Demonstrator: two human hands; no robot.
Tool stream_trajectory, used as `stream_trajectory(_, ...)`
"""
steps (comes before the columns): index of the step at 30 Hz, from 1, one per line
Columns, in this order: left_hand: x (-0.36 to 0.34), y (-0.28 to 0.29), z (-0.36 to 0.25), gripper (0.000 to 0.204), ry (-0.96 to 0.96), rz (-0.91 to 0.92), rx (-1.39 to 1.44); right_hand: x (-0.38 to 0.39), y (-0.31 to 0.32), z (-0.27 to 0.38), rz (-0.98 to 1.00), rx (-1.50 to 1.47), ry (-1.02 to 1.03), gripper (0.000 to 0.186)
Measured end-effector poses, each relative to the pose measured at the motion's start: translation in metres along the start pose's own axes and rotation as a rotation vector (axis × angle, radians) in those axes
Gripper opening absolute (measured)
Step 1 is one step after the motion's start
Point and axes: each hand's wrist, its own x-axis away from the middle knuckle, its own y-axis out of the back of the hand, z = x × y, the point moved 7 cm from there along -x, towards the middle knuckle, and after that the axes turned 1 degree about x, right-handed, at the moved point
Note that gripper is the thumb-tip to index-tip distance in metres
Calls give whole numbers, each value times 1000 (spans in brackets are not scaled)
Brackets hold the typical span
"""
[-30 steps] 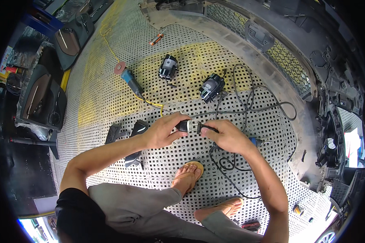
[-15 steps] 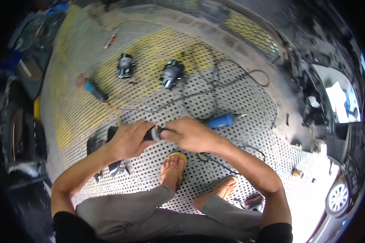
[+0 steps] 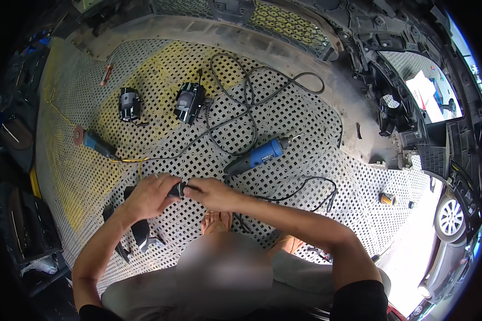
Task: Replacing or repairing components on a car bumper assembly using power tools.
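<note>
Left hand (image 3: 150, 195): lower left of centre, fingers curled around a black connector (image 3: 176, 189), pale at its end. Right hand (image 3: 211, 193): just beside it, thumb and fingers pinching a black plug (image 3: 187, 188), set end-on to the connector. Both parts: held above the perforated floor (image 3: 316, 131); full seating cannot be told, fingers covering much of the joint.

Handling note: best kept on one straight line and pressed squarely, without rocking; grip by the bodies rather than the cord, fingers clear of the mating faces.

Changes, against one second ago: the gap then showing between plug and connector is no longer visible; hands now further left and lower in the frame; blue power tool (image 3: 265, 153), then largely hidden by the right hand and forearm, now in plain view right of centre
</note>
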Motion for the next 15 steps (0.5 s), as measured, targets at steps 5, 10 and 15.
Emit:
stream_trajectory(5,-3,-38,81,46,40,78,-143,32,41,-139,-1073,-361,-338,66)
stream_trajectory(10,-19,-70,100,68,-16,240,-289,45,90,-168,-1288,-313,-622,90)
stream_trajectory(15,-71,-57,41,71,6,115,-102,38,97,-165,-1365,-366,-747,77)
